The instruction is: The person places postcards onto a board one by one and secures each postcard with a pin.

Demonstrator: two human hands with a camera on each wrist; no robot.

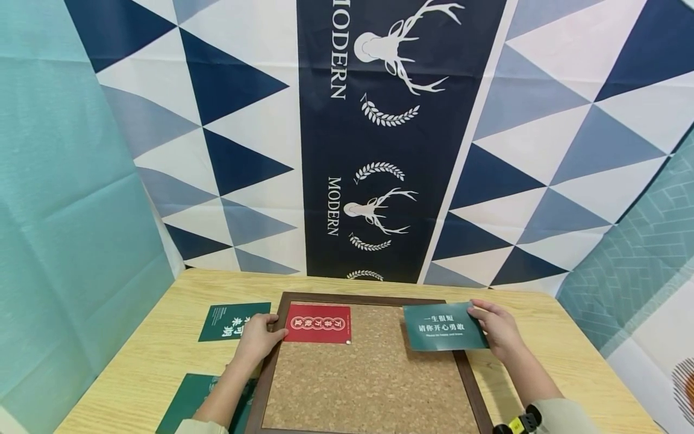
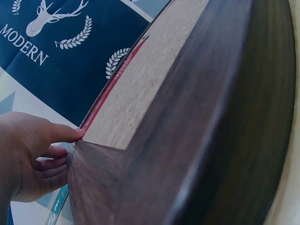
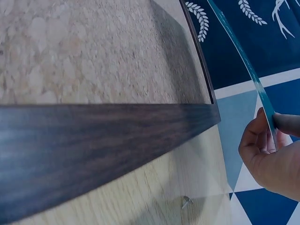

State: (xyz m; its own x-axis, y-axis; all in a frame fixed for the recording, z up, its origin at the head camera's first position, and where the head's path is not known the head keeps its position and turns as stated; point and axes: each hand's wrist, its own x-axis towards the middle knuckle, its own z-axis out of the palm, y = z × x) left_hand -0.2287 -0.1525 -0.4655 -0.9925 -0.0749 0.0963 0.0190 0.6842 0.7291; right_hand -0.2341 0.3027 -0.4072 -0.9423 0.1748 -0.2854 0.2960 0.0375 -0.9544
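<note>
My right hand (image 1: 500,331) pinches a green card (image 1: 444,327) with white lettering by its right end, thumb on one face and fingers on the other. In the head view this card overlaps the upper right corner of a wood-framed cork board (image 1: 363,389); the right wrist view shows it edge-on. A red card (image 1: 320,324) with gold lettering lies at the board's upper left, a small white pin (image 1: 348,342) at its lower right corner. My left hand (image 1: 259,337) rests at the board's left frame, thumb extended to the red card's edge, other fingers loosely bent beside the frame.
Left of the board, a green card (image 1: 217,319) lies on the light wood table (image 1: 135,361). More green cards (image 1: 187,395) lie nearer, partly under my left forearm. A small pin (image 3: 186,202) is on the table beyond the right frame. Patterned cloth (image 1: 249,120) hangs behind.
</note>
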